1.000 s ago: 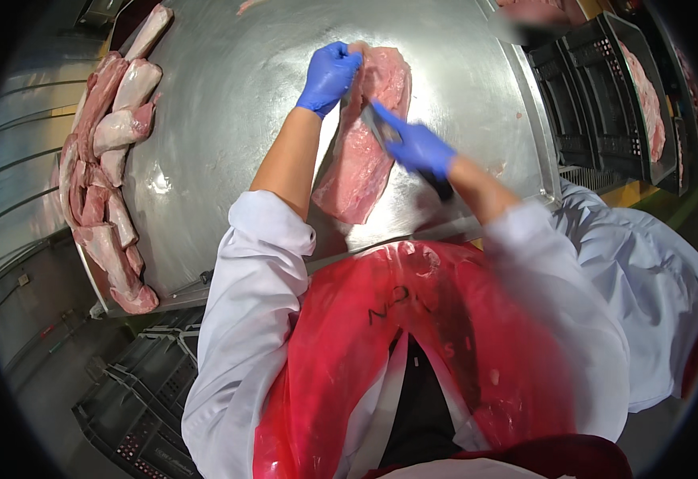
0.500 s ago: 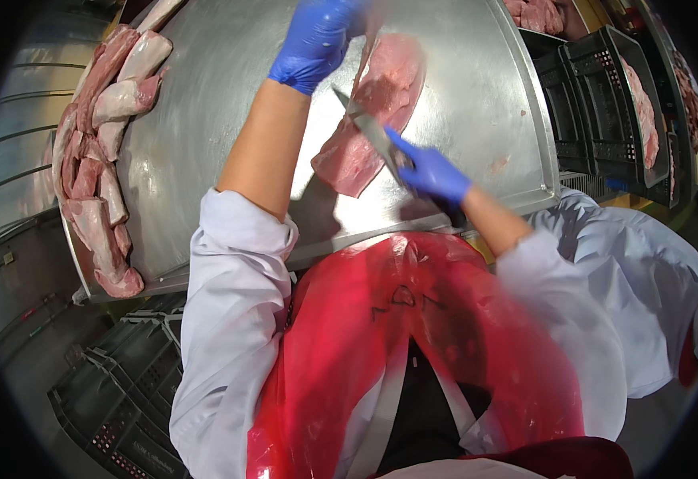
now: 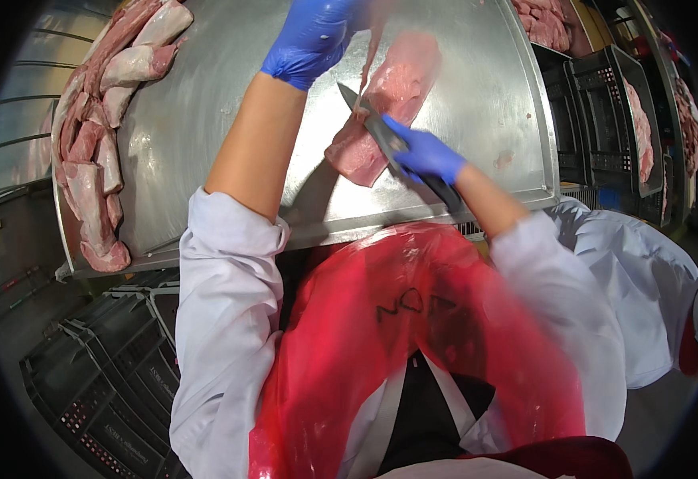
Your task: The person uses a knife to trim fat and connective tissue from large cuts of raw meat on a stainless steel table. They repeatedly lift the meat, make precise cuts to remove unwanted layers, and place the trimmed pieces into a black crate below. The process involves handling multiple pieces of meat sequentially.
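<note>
A long pink piece of meat lies on the steel work table in front of me. My left hand, in a blue glove, is closed at the top edge of the view, its fingertips partly blurred. From it a thin strip of trimmed meat stretches down toward the piece. In my blue-gloved right hand is a knife, fingers wrapped round its dark handle. The blade crosses over the lower part of the meat, its tip pointing up and left beside the strip.
More cuts of meat are heaped along the table's left edge. Dark plastic crates stand at the right, one with meat, and others at lower left. A person in a white coat is close by on my right.
The meat and the table's contents appear shifted slightly in view. The knife has moved slightly along the meat, while my left hand still holds the strip up.
</note>
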Demonstrator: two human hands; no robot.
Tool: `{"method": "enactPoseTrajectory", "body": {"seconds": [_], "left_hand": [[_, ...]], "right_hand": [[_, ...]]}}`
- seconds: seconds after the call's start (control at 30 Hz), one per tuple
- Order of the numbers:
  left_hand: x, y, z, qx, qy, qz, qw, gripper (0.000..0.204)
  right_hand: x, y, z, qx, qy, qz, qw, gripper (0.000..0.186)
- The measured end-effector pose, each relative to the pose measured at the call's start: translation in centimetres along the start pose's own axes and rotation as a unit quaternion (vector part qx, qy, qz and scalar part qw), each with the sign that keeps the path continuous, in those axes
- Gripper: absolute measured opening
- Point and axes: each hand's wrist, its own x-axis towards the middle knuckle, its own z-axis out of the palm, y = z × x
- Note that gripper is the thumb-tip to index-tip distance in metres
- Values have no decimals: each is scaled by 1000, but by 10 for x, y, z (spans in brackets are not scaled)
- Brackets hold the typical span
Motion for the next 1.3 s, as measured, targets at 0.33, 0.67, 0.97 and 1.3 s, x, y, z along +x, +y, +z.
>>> {"method": "enactPoseTrajectory", "body": {"seconds": [0.33,0.67,0.97,1.3], "left_hand": [[-20,30,4,-26,7,54,998,10],[-113,100,-3,-162,223,69,959,30],[-351,234,34,51,345,310,885,40],[-647,258,82,658,614,-190,392,29]], "right_hand": [[-8,10,23,-109,-73,-48,990,73],[-7,-5,34,-142,-119,-69,980,71],[0,-28,28,-231,-319,-224,891,73],[29,96,-78,283,-23,-118,952,82]]}}
